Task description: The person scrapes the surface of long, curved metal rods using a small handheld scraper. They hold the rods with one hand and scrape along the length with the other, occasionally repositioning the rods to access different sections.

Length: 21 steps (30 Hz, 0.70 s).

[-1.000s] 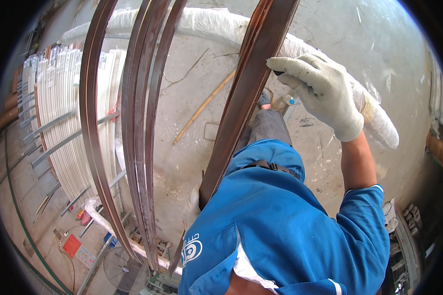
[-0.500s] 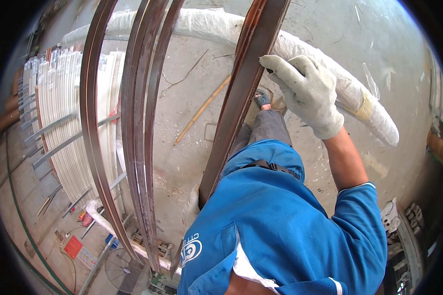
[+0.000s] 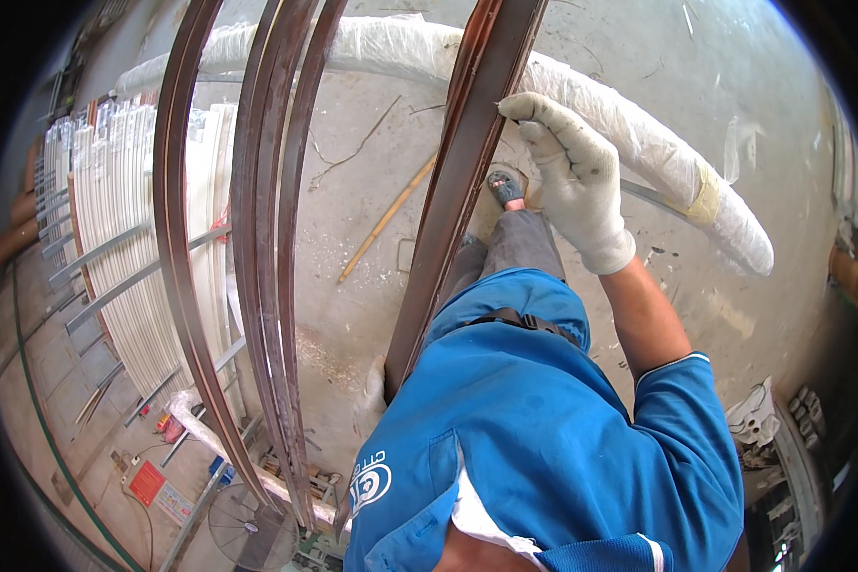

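A long dark-brown profile strip [image 3: 453, 205], apparently channelled, slants from the top of the view down to my waist, in front of my legs. My left hand [image 3: 370, 398], in a pale glove, grips its lower end at my left side; most of this hand is hidden behind the strip and my shirt. My right hand [image 3: 577, 181], in a whitish work glove, is raised at the strip's right edge. Its fingers are stretched out, with the tips touching or very near that edge. The thumb is hard to make out.
Several more brown strips [image 3: 262, 238] stand to the left. Beyond them, white profiles [image 3: 124, 248] lie stacked on metal bars. A long plastic-wrapped bundle [image 3: 629, 124] crosses the floor ahead, near a bamboo stick [image 3: 386, 219]. A round fan [image 3: 251, 526] stands at lower left.
My right hand has shifted slightly left and up along the strip's edge, its bent fingers straightening. The strip's upper part has tilted a little left. My left hand stays in place.
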Each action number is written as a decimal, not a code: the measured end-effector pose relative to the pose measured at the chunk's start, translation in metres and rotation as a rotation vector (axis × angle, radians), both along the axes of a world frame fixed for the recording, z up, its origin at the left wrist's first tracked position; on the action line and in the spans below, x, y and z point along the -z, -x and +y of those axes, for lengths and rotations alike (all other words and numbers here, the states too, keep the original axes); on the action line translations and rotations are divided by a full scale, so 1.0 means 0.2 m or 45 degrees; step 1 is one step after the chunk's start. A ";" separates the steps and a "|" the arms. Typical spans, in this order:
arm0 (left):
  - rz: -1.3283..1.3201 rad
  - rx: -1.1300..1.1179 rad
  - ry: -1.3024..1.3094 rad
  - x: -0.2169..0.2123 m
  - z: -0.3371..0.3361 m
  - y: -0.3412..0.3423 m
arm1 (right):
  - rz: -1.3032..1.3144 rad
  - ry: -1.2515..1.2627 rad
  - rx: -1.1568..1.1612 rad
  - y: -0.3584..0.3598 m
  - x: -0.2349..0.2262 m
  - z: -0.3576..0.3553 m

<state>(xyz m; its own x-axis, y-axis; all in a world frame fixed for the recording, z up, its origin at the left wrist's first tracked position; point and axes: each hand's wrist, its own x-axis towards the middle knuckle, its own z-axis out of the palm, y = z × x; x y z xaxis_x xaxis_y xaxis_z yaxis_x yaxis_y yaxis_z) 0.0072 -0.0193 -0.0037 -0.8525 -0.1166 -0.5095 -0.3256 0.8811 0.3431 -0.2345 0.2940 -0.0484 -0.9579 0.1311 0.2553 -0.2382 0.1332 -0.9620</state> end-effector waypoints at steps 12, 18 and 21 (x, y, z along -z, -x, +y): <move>0.056 0.024 0.019 -0.01 0.02 0.01 | -0.172 -0.264 -0.132 0.00 -0.12 0.13; -0.061 -0.066 -0.022 -0.04 0.03 0.03 | 0.089 -0.461 -0.135 0.04 -0.09 0.11; -0.067 -0.080 -0.006 -0.04 0.04 0.04 | 0.231 -0.633 -0.082 0.05 -0.06 0.12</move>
